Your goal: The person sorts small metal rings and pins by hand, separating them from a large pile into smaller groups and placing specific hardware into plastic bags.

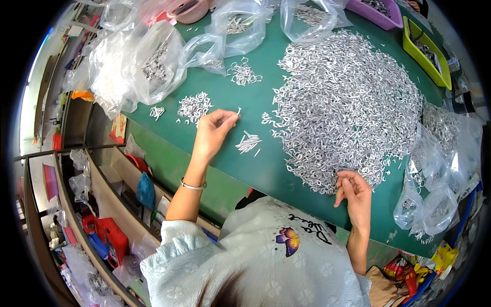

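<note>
My left hand (pixel 216 132) is raised over the green table, its thumb and forefinger pinched on a small silver metal piece (pixel 239 110). Close by lie a little heap of thin silver pins (pixel 248 143) and a heap of small silver metal pieces (pixel 194 107). My right hand (pixel 355 193) rests at the near edge of a wide pile of small silver ring-shaped metal pieces (pixel 353 112). Its fingers are loosely bent and apart, and I see nothing held in them.
Clear plastic bags of metal parts (pixel 153 66) stand at the far left, with more bags (pixel 440 179) at the right. A purple tray (pixel 381 13) and a yellow-green tray (pixel 427 56) sit at the far right. Shelves (pixel 123 204) line the left side.
</note>
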A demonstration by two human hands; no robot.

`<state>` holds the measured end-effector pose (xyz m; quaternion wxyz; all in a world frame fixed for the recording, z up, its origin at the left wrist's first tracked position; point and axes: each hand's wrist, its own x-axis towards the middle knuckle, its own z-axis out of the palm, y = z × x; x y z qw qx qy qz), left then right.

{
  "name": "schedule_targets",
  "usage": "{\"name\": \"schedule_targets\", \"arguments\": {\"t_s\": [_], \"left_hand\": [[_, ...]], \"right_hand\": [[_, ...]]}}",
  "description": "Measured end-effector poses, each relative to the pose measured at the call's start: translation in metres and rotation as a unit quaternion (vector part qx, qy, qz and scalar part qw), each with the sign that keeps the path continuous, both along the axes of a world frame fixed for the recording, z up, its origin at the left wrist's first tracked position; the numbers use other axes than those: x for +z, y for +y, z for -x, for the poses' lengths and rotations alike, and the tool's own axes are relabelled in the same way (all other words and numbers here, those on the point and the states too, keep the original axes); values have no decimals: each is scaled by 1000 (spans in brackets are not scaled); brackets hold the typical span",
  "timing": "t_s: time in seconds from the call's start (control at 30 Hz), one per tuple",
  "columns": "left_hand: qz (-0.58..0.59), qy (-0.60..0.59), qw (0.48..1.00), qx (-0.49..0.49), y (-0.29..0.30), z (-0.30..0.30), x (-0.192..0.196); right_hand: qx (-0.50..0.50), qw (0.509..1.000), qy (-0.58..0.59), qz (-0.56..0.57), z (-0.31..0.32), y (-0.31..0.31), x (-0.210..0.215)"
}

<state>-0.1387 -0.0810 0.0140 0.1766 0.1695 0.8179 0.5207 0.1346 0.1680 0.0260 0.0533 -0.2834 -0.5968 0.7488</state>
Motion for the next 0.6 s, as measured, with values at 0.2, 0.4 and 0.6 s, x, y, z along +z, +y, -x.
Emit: {"name": "schedule_targets", "arguments": {"t_s": [0.2,0.4,0.6], "left_hand": [[-14,37,997,72,-28,-14,-10],[-36,-13,991,132,-61,-9,-8],[-200,-213,946,140,-67,-6,4]], "right_hand": [[23,999,-9,-21,5,-10,3],[10,1000,9,-1,4,-15,5],[11,1000,12,-3,8,-19,9]]}}
